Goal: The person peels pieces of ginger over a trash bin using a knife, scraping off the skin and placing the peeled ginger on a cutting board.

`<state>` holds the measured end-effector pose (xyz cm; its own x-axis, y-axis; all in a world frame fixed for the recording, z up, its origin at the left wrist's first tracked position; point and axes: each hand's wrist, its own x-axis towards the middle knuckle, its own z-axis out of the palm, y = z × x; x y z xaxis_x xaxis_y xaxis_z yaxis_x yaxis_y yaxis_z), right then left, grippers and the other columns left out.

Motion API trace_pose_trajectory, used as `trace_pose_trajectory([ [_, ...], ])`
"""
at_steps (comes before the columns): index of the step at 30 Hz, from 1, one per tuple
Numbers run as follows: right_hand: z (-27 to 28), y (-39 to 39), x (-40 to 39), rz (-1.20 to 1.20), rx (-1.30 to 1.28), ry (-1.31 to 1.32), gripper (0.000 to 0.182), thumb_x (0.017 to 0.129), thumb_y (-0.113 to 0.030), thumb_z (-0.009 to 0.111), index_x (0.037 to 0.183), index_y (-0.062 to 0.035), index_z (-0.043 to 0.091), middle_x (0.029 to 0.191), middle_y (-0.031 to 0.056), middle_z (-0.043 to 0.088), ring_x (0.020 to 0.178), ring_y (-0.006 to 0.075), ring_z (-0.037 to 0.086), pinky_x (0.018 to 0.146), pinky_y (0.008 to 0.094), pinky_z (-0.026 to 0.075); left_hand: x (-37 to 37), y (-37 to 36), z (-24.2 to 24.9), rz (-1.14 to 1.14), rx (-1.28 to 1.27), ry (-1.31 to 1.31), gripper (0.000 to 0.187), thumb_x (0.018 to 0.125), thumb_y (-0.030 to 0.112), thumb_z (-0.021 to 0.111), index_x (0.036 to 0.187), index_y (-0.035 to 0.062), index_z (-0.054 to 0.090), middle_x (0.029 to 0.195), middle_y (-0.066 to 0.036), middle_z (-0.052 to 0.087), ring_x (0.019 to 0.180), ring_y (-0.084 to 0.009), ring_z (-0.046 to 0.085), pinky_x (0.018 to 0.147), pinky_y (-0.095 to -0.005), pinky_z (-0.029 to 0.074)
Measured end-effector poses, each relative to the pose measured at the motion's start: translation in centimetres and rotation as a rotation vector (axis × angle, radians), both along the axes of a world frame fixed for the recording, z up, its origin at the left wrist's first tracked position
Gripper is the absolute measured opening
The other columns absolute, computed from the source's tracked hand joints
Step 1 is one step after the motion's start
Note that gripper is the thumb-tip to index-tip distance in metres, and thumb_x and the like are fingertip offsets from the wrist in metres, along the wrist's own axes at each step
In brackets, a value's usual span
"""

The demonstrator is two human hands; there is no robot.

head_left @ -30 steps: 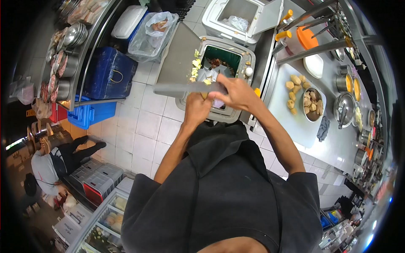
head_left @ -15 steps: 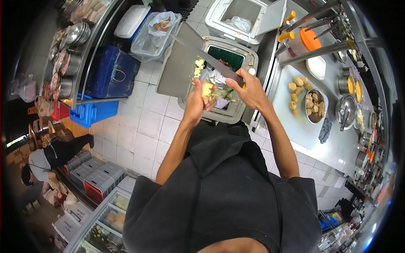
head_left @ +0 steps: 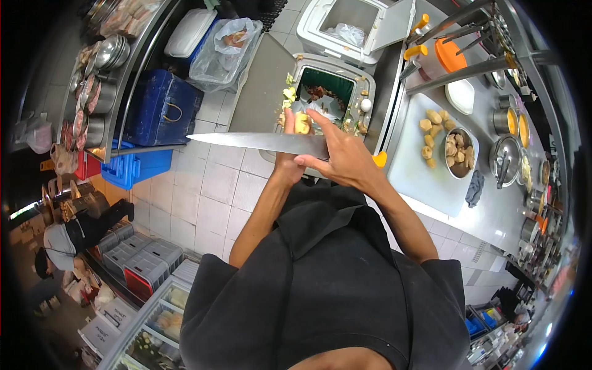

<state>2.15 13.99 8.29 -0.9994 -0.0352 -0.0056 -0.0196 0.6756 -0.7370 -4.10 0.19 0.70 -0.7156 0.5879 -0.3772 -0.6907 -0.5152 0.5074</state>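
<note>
My right hand (head_left: 350, 157) grips a large kitchen knife (head_left: 253, 141) with a yellow handle. Its blade points left, level across the front of my left wrist. My left hand (head_left: 286, 165), partly hidden by the blade, holds a pale yellow peeled piece of ginger (head_left: 301, 123). Both hands are above the near edge of an open waste bin (head_left: 370, 80), which contains peelings and scraps. Yellow scraps (head_left: 288, 94) lie along the edge of the bin's opened lid (head_left: 262, 80).
To the right, a white cutting board (head_left: 416, 179) carries peeled pieces (head_left: 430, 140) and a metal bowl (head_left: 452, 171) of knobbly pieces. A second white bin (head_left: 308, 31) stands beyond. On the left are a blue cooler box (head_left: 154, 108) and a bagged tub (head_left: 216, 68). Another person (head_left: 80, 231) works far left.
The knife has swung from pointing up-left over the bin to lying level, pointing left, nearer my body. My right hand has moved left and down, and the ginger is slightly higher.
</note>
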Motion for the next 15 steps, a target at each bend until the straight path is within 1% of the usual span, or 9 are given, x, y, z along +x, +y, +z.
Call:
trace_pose_trajectory([
  [2,-0.1,0.2,-0.3,0.013,0.03,-0.055,0.088,0.08,-0.059,0.069,0.147,-0.0111,0.037,0.11,0.0295,0.064,0.087,0.0424,0.065,0.076,0.0447,0.051,0.7,1.0,0.4,0.106,-0.163,0.01,0.048,0.101,0.055,0.042,0.114,0.0111,0.058,0.095,-0.001,0.059,0.087,-0.0121,0.059,0.076,-0.0281,0.049],
  [3,-0.2,0.3,-0.4,0.011,0.026,-0.016,0.087,0.081,-0.059,0.069,0.147,-0.011,0.038,0.111,0.0292,0.063,0.088,0.0423,0.065,0.076,0.0445,0.051,0.7,0.9,0.1,0.112,-0.176,0.018,0.05,0.101,0.053,0.042,0.124,0.0103,0.055,0.107,-0.003,0.06,0.1,-0.0148,0.059,0.085,-0.032,0.049],
  [6,-0.3,0.5,-0.7,0.034,0.053,0.011,0.085,0.082,-0.058,0.067,0.147,-0.011,0.038,0.113,0.0288,0.063,0.089,0.0423,0.065,0.077,0.0445,0.051,1.1,0.7,-0.3,0.143,-0.199,0.108,0.052,0.103,0.049,0.042,0.133,0.0078,0.05,0.117,-0.005,0.058,0.108,-0.0155,0.057,0.092,-0.0331,0.047],
  [7,-0.2,0.5,-0.7,0.059,0.085,-0.001,0.084,0.083,-0.059,0.066,0.147,-0.0111,0.038,0.114,0.0287,0.063,0.089,0.0424,0.065,0.077,0.0447,0.051,1.6,1.0,-1.0,0.138,-0.198,0.107,0.052,0.103,0.049,0.042,0.133,0.0078,0.05,0.117,-0.005,0.058,0.108,-0.0155,0.057,0.092,-0.0331,0.047],
  [9,0.4,0.5,-0.8,0.067,0.08,-0.042,0.084,0.084,-0.059,0.065,0.147,-0.0115,0.037,0.113,0.0281,0.063,0.089,0.0426,0.065,0.077,0.045,0.051,2.8,1.7,-1.8,0.399,-0.206,0.536,0.058,0.103,0.052,0.039,0.136,0.0045,0.046,0.12,-0.006,0.054,0.109,-0.0122,0.053,0.091,-0.0281,0.045],
  [10,0.6,0.4,-0.9,0.078,0.076,-0.081,0.084,0.084,-0.059,0.064,0.148,-0.0119,0.037,0.111,0.0275,0.064,0.088,0.0427,0.065,0.076,0.0452,0.051,2.6,1.6,-1.4,0.399,-0.206,0.536,0.058,0.103,0.052,0.039,0.136,0.0045,0.046,0.12,-0.006,0.054,0.109,-0.0122,0.053,0.091,-0.0281,0.045],
  [12,0.1,0.3,-1.0,0.083,0.067,-0.03,0.084,0.084,-0.059,0.064,0.148,-0.0122,0.036,0.105,0.0278,0.065,0.085,0.0435,0.064,0.075,0.046,0.051,1.8,1.1,-0.2,0.202,-0.28,0.274,0.06,0.104,0.052,0.036,0.134,0.0011,0.045,0.119,-0.007,0.054,0.11,-0.0134,0.053,0.092,-0.0274,0.044],
  [14,0.1,0.4,-1.2,0.089,0.058,0.021,0.084,0.085,-0.059,0.064,0.149,-0.0125,0.035,0.098,0.0281,0.065,0.082,0.0442,0.064,0.074,0.0467,0.05,1.2,0.4,-3.2,0.215,-0.305,0.348,0.057,0.105,0.048,0.038,0.136,0.0009,0.045,0.121,-0.007,0.053,0.11,-0.0138,0.052,0.093,-0.0298,0.045],
  [15,0.3,0.5,-1.2,0.095,0.039,-0.012,0.082,0.085,-0.059,0.064,0.147,-0.0121,0.037,0.089,0.0278,0.065,0.079,0.045,0.064,0.072,0.0477,0.05,1.1,0.3,-2.6,0.227,-0.332,0.42,0.054,0.105,0.044,0.039,0.137,0.0006,0.044,0.123,-0.008,0.052,0.111,-0.0143,0.052,0.095,-0.0321,0.045],
])
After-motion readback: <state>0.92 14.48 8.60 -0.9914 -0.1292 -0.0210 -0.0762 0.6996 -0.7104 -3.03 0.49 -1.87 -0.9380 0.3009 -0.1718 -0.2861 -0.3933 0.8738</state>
